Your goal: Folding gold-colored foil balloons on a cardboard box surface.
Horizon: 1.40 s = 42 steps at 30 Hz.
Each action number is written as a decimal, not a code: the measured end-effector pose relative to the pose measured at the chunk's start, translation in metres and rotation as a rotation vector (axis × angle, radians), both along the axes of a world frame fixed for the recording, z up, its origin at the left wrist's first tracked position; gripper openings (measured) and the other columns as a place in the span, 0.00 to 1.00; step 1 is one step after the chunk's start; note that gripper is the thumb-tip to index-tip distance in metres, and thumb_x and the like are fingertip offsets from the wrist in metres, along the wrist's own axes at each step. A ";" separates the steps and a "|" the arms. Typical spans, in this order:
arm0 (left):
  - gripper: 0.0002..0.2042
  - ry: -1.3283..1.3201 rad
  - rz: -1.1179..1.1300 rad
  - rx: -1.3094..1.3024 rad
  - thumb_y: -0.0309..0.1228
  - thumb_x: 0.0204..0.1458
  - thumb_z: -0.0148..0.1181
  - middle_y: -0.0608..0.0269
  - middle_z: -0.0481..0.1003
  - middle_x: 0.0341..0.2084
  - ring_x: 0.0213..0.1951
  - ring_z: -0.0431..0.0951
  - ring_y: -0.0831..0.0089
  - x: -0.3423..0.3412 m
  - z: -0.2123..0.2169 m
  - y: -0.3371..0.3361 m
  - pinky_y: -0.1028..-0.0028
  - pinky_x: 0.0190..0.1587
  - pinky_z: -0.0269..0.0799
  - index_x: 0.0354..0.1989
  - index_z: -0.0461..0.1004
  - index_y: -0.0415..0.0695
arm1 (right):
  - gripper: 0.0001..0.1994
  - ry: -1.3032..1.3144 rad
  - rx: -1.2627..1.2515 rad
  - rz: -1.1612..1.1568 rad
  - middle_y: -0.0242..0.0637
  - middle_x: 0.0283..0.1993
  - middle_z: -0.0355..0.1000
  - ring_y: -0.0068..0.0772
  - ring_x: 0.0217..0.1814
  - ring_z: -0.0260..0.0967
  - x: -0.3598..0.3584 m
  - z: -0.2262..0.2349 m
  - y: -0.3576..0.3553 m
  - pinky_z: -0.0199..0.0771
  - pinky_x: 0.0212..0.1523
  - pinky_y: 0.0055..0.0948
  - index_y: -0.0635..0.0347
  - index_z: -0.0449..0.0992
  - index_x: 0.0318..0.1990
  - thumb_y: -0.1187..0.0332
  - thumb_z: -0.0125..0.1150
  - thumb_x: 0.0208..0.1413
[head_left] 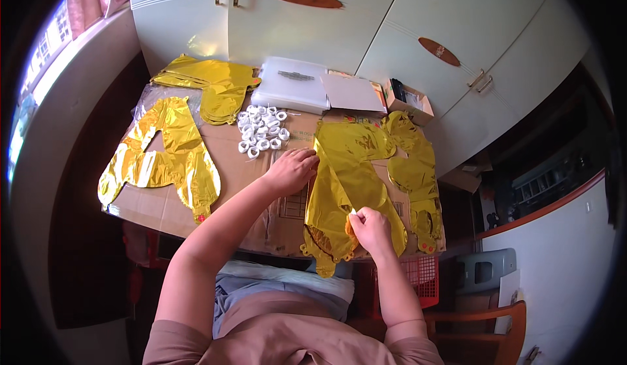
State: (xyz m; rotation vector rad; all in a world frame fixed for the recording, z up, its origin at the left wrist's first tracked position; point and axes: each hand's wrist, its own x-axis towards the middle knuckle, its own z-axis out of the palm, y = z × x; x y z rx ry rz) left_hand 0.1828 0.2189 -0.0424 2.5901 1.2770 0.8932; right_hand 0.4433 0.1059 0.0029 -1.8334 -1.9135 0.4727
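Observation:
A flat, deflated gold foil balloon lies creased along the right half of the cardboard-covered table, its lower end reaching past the near edge. At its upper left edge, my left hand has its fingers bent together on the foil. My right hand pinches the same balloon lower down, thumb against fingers. An orange-gold fold shows just left of that pinch. Right beside it, partly overlapping, is another gold foil balloon with red dots at its bottom tip.
An A-shaped gold balloon lies at left, below a folded gold foil stack. Small white ribbon rolls are heaped mid-table. Behind stand a translucent plastic case, a cardboard piece and an open box, against white cabinets.

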 end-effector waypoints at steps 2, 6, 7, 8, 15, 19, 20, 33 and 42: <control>0.21 0.005 -0.004 0.047 0.37 0.59 0.57 0.54 0.72 0.58 0.62 0.69 0.57 0.003 -0.003 0.007 0.58 0.66 0.62 0.58 0.71 0.41 | 0.12 -0.029 0.008 0.008 0.44 0.23 0.76 0.46 0.25 0.76 -0.001 0.000 -0.001 0.73 0.29 0.39 0.62 0.78 0.27 0.61 0.66 0.55; 0.22 0.047 -0.038 0.077 0.35 0.57 0.58 0.52 0.72 0.58 0.63 0.69 0.56 0.007 -0.002 0.016 0.59 0.66 0.62 0.58 0.71 0.38 | 0.13 -0.069 0.000 0.015 0.46 0.24 0.76 0.50 0.27 0.76 0.000 0.001 -0.002 0.74 0.30 0.42 0.61 0.78 0.27 0.61 0.66 0.55; 0.22 0.069 -0.047 0.058 0.35 0.56 0.59 0.52 0.72 0.58 0.63 0.68 0.57 0.007 -0.002 0.018 0.59 0.66 0.61 0.58 0.71 0.38 | 0.13 -0.074 -0.007 0.016 0.46 0.24 0.76 0.50 0.28 0.76 0.000 0.001 -0.002 0.74 0.31 0.43 0.61 0.78 0.27 0.61 0.65 0.55; 0.22 0.067 -0.047 0.064 0.35 0.56 0.59 0.52 0.72 0.58 0.64 0.68 0.57 0.008 -0.003 0.019 0.59 0.67 0.61 0.58 0.71 0.38 | 0.13 -0.080 -0.014 0.022 0.46 0.25 0.77 0.51 0.29 0.76 0.000 0.001 -0.003 0.74 0.32 0.44 0.61 0.78 0.27 0.60 0.65 0.55; 0.23 0.081 -0.074 0.098 0.36 0.54 0.59 0.51 0.71 0.58 0.64 0.68 0.56 0.008 -0.007 0.024 0.59 0.68 0.60 0.58 0.71 0.38 | 0.12 -0.104 -0.057 0.041 0.46 0.27 0.77 0.54 0.32 0.76 0.000 0.002 -0.003 0.75 0.36 0.48 0.59 0.77 0.28 0.60 0.63 0.55; 0.24 0.087 -0.110 0.112 0.37 0.54 0.60 0.49 0.70 0.58 0.64 0.68 0.54 0.005 -0.005 0.028 0.58 0.68 0.60 0.58 0.71 0.38 | 0.12 -0.111 -0.067 0.053 0.47 0.28 0.78 0.54 0.34 0.76 0.000 0.003 -0.003 0.75 0.37 0.48 0.60 0.76 0.27 0.61 0.63 0.54; 0.24 0.099 -0.115 0.109 0.38 0.54 0.60 0.49 0.70 0.58 0.64 0.67 0.54 0.004 -0.004 0.029 0.58 0.68 0.60 0.58 0.71 0.38 | 0.12 -0.105 -0.069 0.058 0.47 0.29 0.78 0.54 0.34 0.76 0.001 0.003 -0.003 0.75 0.37 0.48 0.61 0.76 0.27 0.61 0.63 0.54; 0.23 0.159 -0.191 0.079 0.42 0.54 0.59 0.51 0.70 0.52 0.59 0.69 0.56 0.003 0.002 0.038 0.59 0.65 0.61 0.53 0.70 0.40 | 0.11 -0.098 -0.098 0.092 0.48 0.32 0.77 0.53 0.36 0.76 0.002 0.002 -0.001 0.75 0.38 0.47 0.62 0.75 0.27 0.63 0.63 0.52; 0.26 0.121 -0.291 0.121 0.44 0.50 0.63 0.52 0.69 0.47 0.53 0.72 0.53 -0.002 0.001 0.046 0.57 0.62 0.64 0.52 0.67 0.41 | 0.10 -0.225 -0.120 0.095 0.47 0.33 0.77 0.54 0.37 0.76 0.003 0.009 -0.007 0.74 0.40 0.49 0.62 0.74 0.28 0.64 0.63 0.52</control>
